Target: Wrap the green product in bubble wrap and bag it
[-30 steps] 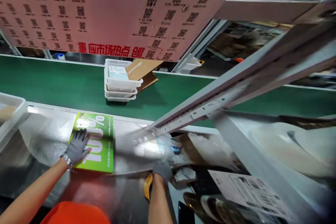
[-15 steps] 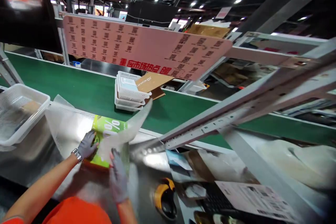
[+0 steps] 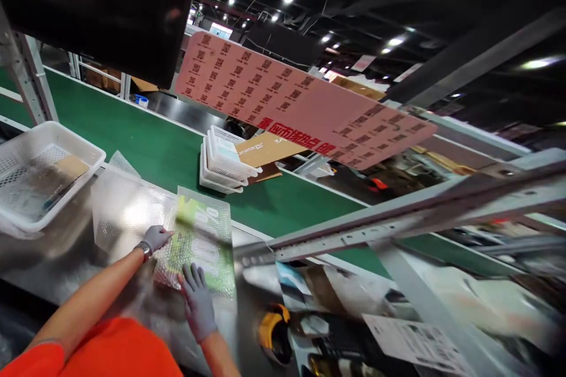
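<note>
A flat green package (image 3: 204, 234) printed with white figures lies on the steel worktop, with a sheet of clear bubble wrap (image 3: 128, 212) folded over it. My left hand (image 3: 157, 238), in a grey glove, rests flat on the package's left edge under the wrap. My gloved right hand (image 3: 197, 300) presses flat on the wrap at the package's near edge. Neither hand closes around anything.
A white mesh basket (image 3: 75, 141) stands at the left on the steel worktop (image 3: 57, 259). On the green conveyor belt (image 3: 150, 147) behind sit stacked white baskets (image 3: 223, 168) and a brown carton (image 3: 265, 150). A pink QR-code board (image 3: 292, 103) hangs overhead. A yellow tape dispenser (image 3: 272, 333) and paper labels (image 3: 411, 341) lie right.
My right hand swung the bubble wrap from the right over the green package and laid it flat. My left hand stayed at the package's left edge. The view tilted upward.
</note>
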Action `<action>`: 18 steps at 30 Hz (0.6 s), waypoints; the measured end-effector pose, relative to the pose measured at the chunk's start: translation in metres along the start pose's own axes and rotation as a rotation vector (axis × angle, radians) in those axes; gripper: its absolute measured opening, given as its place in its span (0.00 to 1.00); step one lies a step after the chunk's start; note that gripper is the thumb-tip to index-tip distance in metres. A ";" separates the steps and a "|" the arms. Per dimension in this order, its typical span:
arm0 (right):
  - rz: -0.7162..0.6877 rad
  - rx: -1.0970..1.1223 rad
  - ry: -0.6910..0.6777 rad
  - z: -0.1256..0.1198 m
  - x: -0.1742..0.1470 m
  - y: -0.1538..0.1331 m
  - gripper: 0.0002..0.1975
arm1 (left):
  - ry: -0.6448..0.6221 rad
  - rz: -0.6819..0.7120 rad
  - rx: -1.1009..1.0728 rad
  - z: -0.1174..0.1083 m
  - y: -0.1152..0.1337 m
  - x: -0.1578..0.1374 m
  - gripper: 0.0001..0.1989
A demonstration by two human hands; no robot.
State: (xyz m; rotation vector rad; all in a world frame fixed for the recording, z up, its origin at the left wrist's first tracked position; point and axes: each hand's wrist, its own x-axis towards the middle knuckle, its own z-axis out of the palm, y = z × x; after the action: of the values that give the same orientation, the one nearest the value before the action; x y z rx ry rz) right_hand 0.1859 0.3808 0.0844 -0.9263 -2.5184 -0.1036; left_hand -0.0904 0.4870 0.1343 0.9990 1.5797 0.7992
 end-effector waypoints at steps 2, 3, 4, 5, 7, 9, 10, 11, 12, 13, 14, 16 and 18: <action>-0.007 -0.019 -0.036 -0.007 -0.006 -0.002 0.41 | 0.048 0.031 0.029 0.002 -0.002 0.001 0.19; -0.016 -0.006 -0.075 -0.012 -0.008 -0.001 0.39 | 0.073 0.043 0.041 0.002 -0.004 0.001 0.18; -0.036 0.020 -0.120 -0.018 -0.008 0.001 0.36 | 0.094 0.051 0.051 0.002 -0.006 0.000 0.18; -0.048 0.050 -0.160 -0.024 -0.006 0.005 0.34 | 0.108 0.051 0.060 0.003 -0.008 0.000 0.18; -0.021 0.090 -0.192 -0.035 0.011 0.017 0.30 | 0.121 0.045 0.080 0.006 -0.012 -0.001 0.19; 0.106 0.072 -0.194 -0.040 0.044 0.029 0.28 | 0.122 0.042 0.106 0.012 -0.014 -0.002 0.19; 0.189 0.049 -0.220 -0.040 0.065 0.033 0.29 | 0.119 0.045 0.124 0.014 -0.015 -0.003 0.18; 0.261 0.025 -0.275 -0.038 0.087 0.035 0.30 | 0.116 0.050 0.146 0.013 -0.015 -0.005 0.18; 0.308 0.004 -0.360 -0.034 0.108 0.034 0.32 | 0.120 0.056 0.171 0.009 -0.015 -0.006 0.16; 0.339 -0.019 -0.442 -0.030 0.127 0.031 0.34 | 0.139 0.064 0.197 0.001 -0.015 -0.007 0.12; 0.353 -0.042 -0.512 -0.026 0.141 0.027 0.35 | 0.176 0.071 0.219 -0.012 -0.014 -0.008 0.06; 0.349 -0.094 -0.579 -0.018 0.156 0.019 0.36 | 0.351 0.117 0.306 -0.054 -0.012 -0.009 0.18; 0.331 -0.153 -0.579 -0.012 0.154 0.016 0.36 | 0.620 0.138 0.486 -0.110 -0.010 -0.010 0.38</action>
State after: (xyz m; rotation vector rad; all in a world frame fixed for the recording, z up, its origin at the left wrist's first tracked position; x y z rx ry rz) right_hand 0.0973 0.4828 0.1616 -1.6157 -2.8444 0.0922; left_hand -0.1988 0.4739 0.1541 1.2919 2.3325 0.8921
